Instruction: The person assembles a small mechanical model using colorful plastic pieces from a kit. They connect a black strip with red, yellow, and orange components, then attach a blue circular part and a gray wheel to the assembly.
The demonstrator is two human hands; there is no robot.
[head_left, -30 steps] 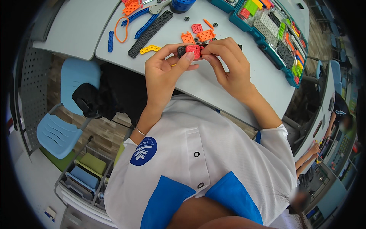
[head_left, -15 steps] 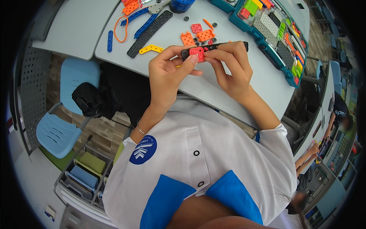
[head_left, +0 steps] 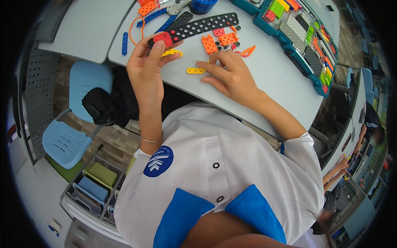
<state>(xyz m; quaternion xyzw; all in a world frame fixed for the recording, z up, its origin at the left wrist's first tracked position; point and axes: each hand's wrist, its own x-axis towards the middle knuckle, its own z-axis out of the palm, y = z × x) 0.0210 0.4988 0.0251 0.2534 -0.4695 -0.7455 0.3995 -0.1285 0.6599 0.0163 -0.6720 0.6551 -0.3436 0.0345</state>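
My left hand [head_left: 144, 74] is closed on one end of a long black perforated building strip [head_left: 202, 25], where a red connector plate [head_left: 163, 39] lies under the thumb. The strip is raised above the table and points to the far right. Beyond the left fingers lies a yellow angled beam [head_left: 173, 52], partly covered by them. My right hand [head_left: 231, 74] is low over the table, its thumb and index finger apart. Next to its index fingertip is a yellow holed beam [head_left: 195, 71]; the fingers may hide part of it, and contact is unclear.
Orange perforated plates [head_left: 209, 44], small black rings and an orange clip [head_left: 248, 51] lie beyond my right hand. A teal parts case [head_left: 285, 47] stands open at the right. Blue-handled pliers [head_left: 167, 21], an orange band [head_left: 136, 31] and a blue beam [head_left: 124, 44] sit at the left.
My left hand has carried the black strip with the red plate leftward, tilting it upward. My right hand has let go and come down beside the yellow beam.
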